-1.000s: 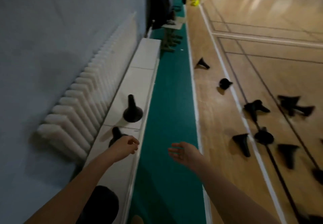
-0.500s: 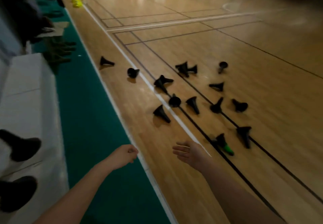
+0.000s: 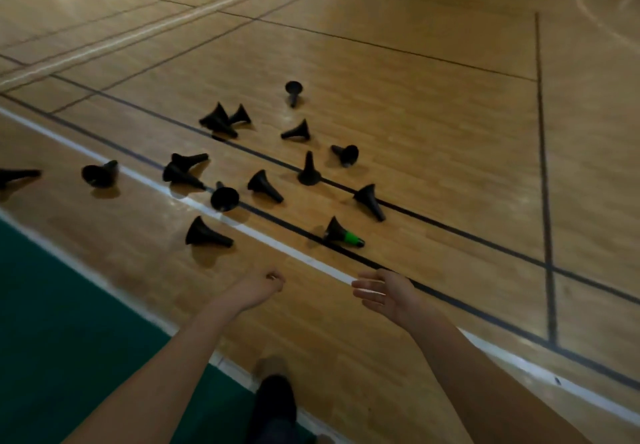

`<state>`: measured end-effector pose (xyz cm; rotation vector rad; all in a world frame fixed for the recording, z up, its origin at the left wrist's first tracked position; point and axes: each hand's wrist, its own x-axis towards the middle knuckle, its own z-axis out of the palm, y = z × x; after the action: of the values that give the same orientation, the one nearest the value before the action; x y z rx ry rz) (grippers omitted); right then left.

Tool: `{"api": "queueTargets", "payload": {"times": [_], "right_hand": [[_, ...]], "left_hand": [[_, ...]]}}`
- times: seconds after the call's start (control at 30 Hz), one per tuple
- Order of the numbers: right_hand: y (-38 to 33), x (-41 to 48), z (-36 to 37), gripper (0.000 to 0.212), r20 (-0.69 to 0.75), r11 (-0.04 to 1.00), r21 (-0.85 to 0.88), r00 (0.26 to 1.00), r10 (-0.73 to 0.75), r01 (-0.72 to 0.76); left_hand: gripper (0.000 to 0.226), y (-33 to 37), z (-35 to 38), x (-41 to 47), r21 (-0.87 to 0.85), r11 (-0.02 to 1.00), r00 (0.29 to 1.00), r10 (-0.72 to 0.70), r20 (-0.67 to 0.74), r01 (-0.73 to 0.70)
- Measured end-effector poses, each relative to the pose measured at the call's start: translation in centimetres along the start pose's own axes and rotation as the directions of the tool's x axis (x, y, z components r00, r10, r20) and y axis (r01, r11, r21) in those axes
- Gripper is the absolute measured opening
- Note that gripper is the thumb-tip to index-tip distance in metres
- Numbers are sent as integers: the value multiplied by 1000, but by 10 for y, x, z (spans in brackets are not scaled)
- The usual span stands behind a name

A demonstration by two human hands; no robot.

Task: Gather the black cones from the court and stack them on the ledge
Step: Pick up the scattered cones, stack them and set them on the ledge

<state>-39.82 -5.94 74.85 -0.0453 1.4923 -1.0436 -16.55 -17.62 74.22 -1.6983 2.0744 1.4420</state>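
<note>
Several black cones lie scattered on the wooden court ahead of me, most on their sides. The nearest cone [image 3: 204,234] lies just left of the white line. A cone with a green band [image 3: 341,233] rests on the black line. One cone [image 3: 308,170] stands upright in the middle of the group. My left hand [image 3: 259,287] is curled into a loose fist with nothing in it, below the nearest cone. My right hand [image 3: 388,293] is held out with fingers apart and empty, below the green-banded cone. The ledge is out of view.
A green floor strip [image 3: 52,322] runs along the lower left beside the wooden court [image 3: 433,114]. A white boundary line [image 3: 277,249] and black court lines cross the floor. My dark shoe [image 3: 275,398] shows at the bottom.
My view has swung right, away from the ledge and its cones, onto the court. Both empty hands now hang over the wooden floor, closer to the scattered cones.
</note>
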Motion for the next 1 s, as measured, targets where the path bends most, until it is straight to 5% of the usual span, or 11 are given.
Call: {"api": "queueTargets", "payload": {"times": [0.27, 0.6, 1.0], "right_hand": [[-71, 72, 7, 29, -108, 998, 57, 994, 22, -16], [-163, 137, 21, 25, -182, 990, 137, 983, 6, 20], [-262, 240, -32, 27, -176, 970, 244, 983, 54, -10]], "left_hand": [[19, 48, -43, 111, 57, 998, 989, 15, 147, -24], [17, 102, -123, 219, -62, 997, 993, 44, 108, -38], [15, 203, -113, 347, -19, 998, 978, 57, 201, -54]]}}
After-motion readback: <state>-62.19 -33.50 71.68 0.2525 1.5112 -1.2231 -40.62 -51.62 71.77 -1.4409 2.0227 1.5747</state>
